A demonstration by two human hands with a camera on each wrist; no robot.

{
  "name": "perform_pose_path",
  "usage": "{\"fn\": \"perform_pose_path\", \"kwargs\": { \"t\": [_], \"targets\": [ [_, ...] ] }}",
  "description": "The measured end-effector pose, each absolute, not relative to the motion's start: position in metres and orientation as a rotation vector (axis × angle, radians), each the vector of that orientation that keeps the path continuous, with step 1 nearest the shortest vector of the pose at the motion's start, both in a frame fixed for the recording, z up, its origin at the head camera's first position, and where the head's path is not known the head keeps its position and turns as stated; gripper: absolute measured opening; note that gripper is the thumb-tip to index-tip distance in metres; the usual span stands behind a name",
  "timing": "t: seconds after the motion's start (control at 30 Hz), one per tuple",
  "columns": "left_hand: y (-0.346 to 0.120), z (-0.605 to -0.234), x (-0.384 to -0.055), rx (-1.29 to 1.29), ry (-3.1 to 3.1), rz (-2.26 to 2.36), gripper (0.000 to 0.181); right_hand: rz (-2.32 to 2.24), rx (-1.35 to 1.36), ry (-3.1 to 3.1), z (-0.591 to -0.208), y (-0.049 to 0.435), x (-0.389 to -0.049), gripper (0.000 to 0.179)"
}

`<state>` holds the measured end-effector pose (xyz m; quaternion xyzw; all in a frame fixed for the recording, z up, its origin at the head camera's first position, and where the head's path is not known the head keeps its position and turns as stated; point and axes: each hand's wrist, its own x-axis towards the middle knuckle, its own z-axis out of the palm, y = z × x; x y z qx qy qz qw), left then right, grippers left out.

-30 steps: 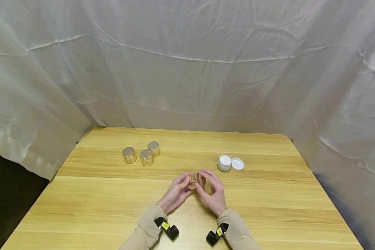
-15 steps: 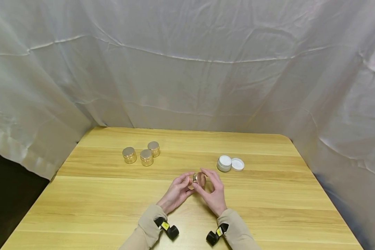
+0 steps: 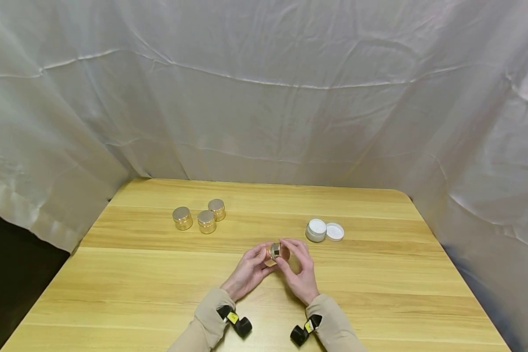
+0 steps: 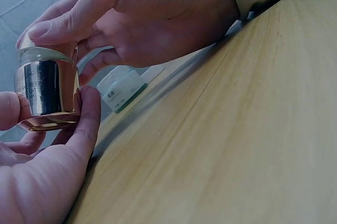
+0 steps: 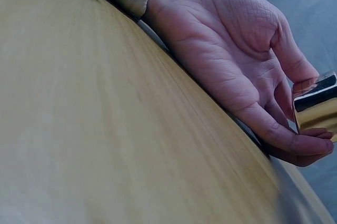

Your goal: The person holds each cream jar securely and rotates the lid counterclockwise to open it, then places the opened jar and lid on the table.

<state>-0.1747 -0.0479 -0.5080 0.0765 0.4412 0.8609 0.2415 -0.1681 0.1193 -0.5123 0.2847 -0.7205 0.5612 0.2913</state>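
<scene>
My left hand (image 3: 245, 275) grips the body of a shiny gold cosmetic jar (image 4: 47, 87), thumb on one side and fingers on the other. My right hand (image 3: 302, 276) pinches the gold lid (image 3: 284, 251) at the jar's other end, largely hidden by the fingers in the left wrist view. A pale band of the jar's neck (image 4: 43, 54) shows between lid and body there. The jar lies tilted, its lid facing right in the head view. In the right wrist view, the left hand's palm (image 5: 226, 50) faces the camera; the jar is cut off by the frame edge.
Three closed gold jars (image 3: 206, 222) stand at the back left of the wooden table (image 3: 158, 283). Behind my right hand stands an open white jar (image 3: 316, 231), its white lid (image 3: 335, 231) beside it. Grey curtain (image 3: 264, 122) surrounds the table's back and sides.
My right fingers have shifted around the lid, turning back and forth and regripping it. The left hand keeps its hold; the other jars have not moved.
</scene>
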Motion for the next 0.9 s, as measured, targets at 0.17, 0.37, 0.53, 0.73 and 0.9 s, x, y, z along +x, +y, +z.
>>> {"fn": "perform_pose_path", "kwargs": {
  "t": [0.17, 0.37, 0.53, 0.73, 0.9],
  "targets": [
    [-0.047, -0.508, -0.175, 0.200, 1.160, 2.396, 0.050, 1.550, 0.732, -1.940, -0.516, 0.119, -0.168, 0.050],
    [-0.047, -0.508, -0.176, 0.168, 1.108, 2.459, 0.041, 1.518, 0.643, -1.949, -0.507, 0.115, -0.164, 0.043],
    [-0.048, -0.509, -0.176, 0.198, 1.120, 2.472, 0.031, 1.486, 0.545, -1.994, -0.509, 0.115, -0.166, 0.035],
    [-0.048, -0.509, -0.175, 0.202, 1.131, 2.481, 0.020, 1.504, 0.392, -2.078, -0.520, 0.119, -0.171, 0.032],
    [-0.048, -0.508, -0.175, 0.182, 1.121, 2.489, 0.019, 1.498, 0.264, -2.195, -0.521, 0.121, -0.169, 0.037]
  ]
}}
